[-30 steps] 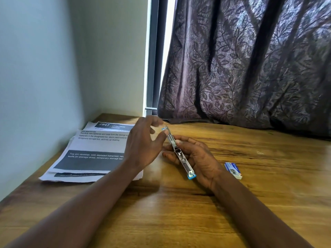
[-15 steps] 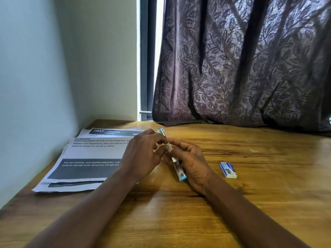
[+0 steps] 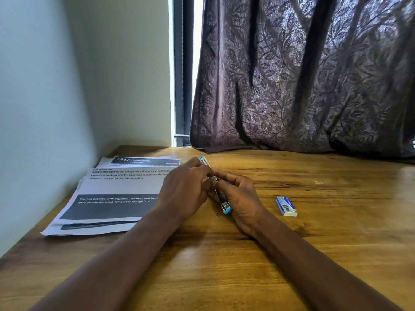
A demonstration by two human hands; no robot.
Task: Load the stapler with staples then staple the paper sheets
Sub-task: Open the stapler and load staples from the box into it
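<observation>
A slim metal stapler [image 3: 225, 206] with light-blue ends lies slanted between both hands above the wooden table [image 3: 224, 254]. My right hand [image 3: 241, 198] cradles it from underneath and the right. My left hand [image 3: 186, 191] pinches its upper middle with thumb and fingers, covering that section. The far blue tip sticks out past my left fingers. Whether staples are between my fingers is hidden. A stack of printed paper sheets [image 3: 116, 194] lies to the left. A small blue-and-white staple box [image 3: 286, 205] rests to the right of my right hand.
A pale wall runs along the table's left side and back-left corner. A dark patterned curtain [image 3: 303, 86] hangs over the table's far edge, with a window-frame strip [image 3: 182, 75] beside it.
My left hand has come down from the stapler's far tip onto its middle, fingers closing on it. The stapler has tilted lower in my right hand.
</observation>
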